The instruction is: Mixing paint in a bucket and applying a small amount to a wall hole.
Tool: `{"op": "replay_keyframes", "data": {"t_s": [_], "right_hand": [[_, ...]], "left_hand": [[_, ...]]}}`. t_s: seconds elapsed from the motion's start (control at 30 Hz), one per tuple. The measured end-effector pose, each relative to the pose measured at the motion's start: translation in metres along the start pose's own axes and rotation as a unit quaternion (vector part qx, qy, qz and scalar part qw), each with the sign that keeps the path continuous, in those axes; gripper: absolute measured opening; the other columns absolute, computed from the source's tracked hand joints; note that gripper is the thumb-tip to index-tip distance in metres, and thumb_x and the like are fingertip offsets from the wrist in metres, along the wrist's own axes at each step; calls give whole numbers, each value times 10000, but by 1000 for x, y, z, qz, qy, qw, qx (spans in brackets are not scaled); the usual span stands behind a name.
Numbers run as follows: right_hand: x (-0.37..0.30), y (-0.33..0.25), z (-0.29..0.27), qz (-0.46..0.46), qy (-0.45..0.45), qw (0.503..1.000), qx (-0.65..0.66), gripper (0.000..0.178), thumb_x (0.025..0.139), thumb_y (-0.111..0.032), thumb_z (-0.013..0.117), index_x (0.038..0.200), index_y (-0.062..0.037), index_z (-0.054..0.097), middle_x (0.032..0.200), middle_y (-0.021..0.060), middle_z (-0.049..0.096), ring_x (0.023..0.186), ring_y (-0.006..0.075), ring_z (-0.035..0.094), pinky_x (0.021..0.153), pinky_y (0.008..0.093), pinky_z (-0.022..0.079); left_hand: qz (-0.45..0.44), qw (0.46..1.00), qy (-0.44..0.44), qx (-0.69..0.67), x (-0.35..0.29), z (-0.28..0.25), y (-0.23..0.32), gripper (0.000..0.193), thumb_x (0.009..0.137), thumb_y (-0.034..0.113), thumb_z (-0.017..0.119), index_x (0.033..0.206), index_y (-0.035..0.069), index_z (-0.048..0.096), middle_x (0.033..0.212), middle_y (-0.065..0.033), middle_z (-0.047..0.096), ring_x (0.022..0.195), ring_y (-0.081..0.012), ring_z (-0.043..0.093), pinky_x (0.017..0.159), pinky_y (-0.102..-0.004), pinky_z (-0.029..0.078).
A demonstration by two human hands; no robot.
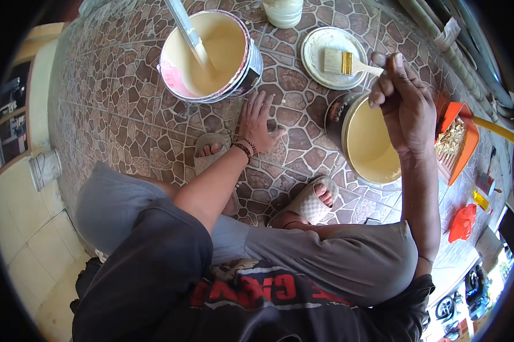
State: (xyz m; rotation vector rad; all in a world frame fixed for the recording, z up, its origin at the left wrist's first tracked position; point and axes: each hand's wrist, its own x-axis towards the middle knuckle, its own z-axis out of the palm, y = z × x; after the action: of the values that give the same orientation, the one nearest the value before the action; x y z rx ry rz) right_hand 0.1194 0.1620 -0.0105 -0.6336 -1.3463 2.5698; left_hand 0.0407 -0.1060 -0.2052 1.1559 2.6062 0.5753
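My right hand (408, 108) is closed around the pale handle of a paintbrush (346, 62). Its light bristles point left, above or on a round white lid (307, 54); I cannot tell whether they touch. Below that hand stands a dark bucket (337, 121) holding cream-yellow paint (373, 142). My left hand (259, 122) reaches down with its fingers spread and nothing in it, close to the base of a larger paint bucket (253, 67). That bucket also holds cream paint, its inner wall is partly pink, and a long flat stick (184, 25) leans in it.
A whitish tub (283, 12) stands at the far edge. To the right are an orange dustpan (451, 112) with debris, a red plastic bag (463, 222) and a small yellow item (480, 199). Pipes (439, 34) run along the far right. My sandalled feet rest on the stone-patterned floor (120, 108).
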Motion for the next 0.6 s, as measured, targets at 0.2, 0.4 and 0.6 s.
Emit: {"op": "replay_keyframes", "data": {"t_s": [0.2,0.4,0.6], "right_hand": [[4,0,16,-15,47,997,-67,362,952,-214,463,1166,70,532,561,-8,403,542,135,526,543,222,435],[5,1,22,-9,64,995,-80,349,940,-164,457,1224,30,513,565,11,384,557,155,545,565,237,453],[9,0,19,-9,51,996,-79,367,932,-172,473,1239,26,504,582,22,385,574,166,559,575,241,463]], "left_hand": [[28,999,-22,23,11,-3,0,986,652,493,719,1418,96,241,1474,-186,154,1366,-359,129,1100,-483,114],[75,993,-73,56,24,-2,-12,976,642,576,685,1427,178,264,1501,-189,67,1377,-361,87,1105,-481,74],[94,990,-81,59,24,0,-17,910,648,601,672,1407,242,321,1511,-152,62,1377,-359,93,1110,-475,88]]}}
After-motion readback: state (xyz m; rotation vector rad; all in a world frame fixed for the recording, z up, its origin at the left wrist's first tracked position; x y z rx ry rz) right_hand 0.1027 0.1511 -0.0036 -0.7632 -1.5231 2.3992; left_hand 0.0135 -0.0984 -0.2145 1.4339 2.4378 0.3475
